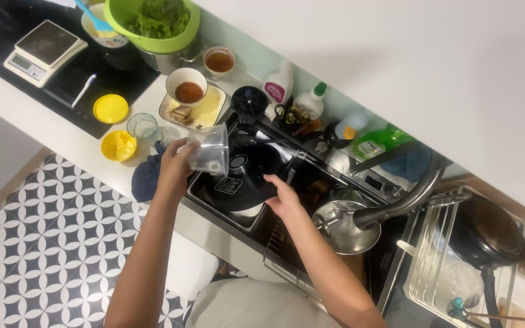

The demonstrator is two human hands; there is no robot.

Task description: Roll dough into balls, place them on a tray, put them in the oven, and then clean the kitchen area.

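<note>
Over a cluttered kitchen sink point(360, 182), the left hand point(176, 164) grasps a clear plastic cup point(209, 150), likely light and slippery. Below it, the right hand point(284, 197) grips the black lid's point(244, 176) rim.

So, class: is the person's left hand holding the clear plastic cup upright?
No: the left hand holds the clear plastic cup tipped on its side above the black appliance.

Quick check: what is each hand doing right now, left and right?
Left hand: closed around a clear plastic cup, tilted over the sink.
Right hand: gripping the edge of the black appliance lid in the sink.
</note>
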